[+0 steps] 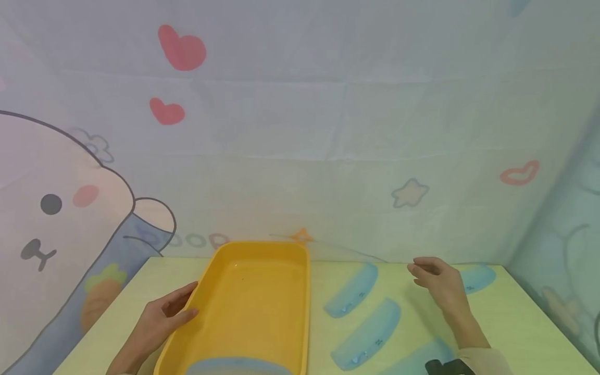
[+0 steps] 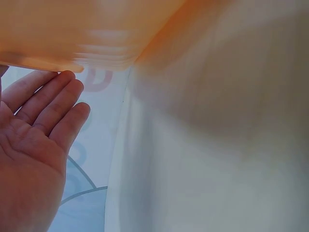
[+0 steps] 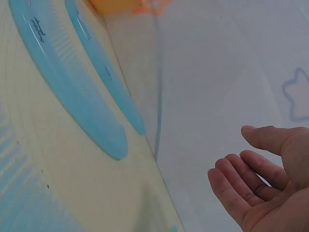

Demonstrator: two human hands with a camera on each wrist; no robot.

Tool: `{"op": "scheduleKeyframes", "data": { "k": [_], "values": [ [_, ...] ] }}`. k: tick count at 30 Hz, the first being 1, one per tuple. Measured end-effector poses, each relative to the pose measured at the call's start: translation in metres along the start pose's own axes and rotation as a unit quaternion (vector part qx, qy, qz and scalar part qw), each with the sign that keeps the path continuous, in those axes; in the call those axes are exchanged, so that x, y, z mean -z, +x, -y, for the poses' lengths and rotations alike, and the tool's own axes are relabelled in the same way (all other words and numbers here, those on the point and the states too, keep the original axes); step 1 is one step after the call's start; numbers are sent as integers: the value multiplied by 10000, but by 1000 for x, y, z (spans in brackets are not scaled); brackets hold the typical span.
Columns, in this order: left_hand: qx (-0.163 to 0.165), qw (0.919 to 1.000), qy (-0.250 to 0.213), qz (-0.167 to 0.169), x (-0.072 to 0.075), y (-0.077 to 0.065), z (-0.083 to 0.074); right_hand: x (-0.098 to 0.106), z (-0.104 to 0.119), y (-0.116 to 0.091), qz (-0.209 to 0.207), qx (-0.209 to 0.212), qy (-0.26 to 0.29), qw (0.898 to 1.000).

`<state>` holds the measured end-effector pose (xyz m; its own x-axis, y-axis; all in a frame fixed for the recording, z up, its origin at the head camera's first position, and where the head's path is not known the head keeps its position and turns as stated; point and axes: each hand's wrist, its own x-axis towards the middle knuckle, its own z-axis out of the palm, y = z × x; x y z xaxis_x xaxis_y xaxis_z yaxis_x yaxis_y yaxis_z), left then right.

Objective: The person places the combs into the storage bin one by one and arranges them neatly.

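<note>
My left hand (image 1: 157, 323) holds the left rim of a yellow plastic tray (image 1: 302, 312), its thumb over the edge and its fingers outside. In the left wrist view, the fingers (image 2: 58, 104) reach up to the tray's rim. My right hand (image 1: 442, 286) hovers above the table's right part with loosely bent fingers and nothing in them. Beside it, partly hidden, lies a translucent blue comb (image 1: 478, 277). Further blue combs lie between the hand and the tray: an upper comb (image 1: 353, 290), a middle comb (image 1: 367, 334) and a lower comb (image 1: 417, 359) cut off by the frame.
A curved blue shape (image 1: 239, 363) shows at the tray's near end, cut off by the frame. The pale yellow table (image 1: 525, 333) meets a printed cloth backdrop (image 1: 347, 120) behind it. A black item (image 1: 447, 367) sits at my right wrist.
</note>
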<state>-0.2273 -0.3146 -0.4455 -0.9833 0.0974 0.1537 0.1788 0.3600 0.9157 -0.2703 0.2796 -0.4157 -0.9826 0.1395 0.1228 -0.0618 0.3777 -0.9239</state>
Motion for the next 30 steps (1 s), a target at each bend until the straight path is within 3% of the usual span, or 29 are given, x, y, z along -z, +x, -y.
{"op": "scheduleKeyframes", "data": {
  "k": [13, 19, 30],
  "values": [
    [95, 10000, -13, 0, 0, 0, 1, 22, -28, 5, -219, -428, -528, 9974],
    [153, 9999, 33, -17, -1, 0, 0, 31, -39, 7, -238, -369, -896, 9950],
    [314, 9992, 230, -35, 0, 1, 0, 46, -51, 13, 335, 20, -1795, 9832]
  ]
}}
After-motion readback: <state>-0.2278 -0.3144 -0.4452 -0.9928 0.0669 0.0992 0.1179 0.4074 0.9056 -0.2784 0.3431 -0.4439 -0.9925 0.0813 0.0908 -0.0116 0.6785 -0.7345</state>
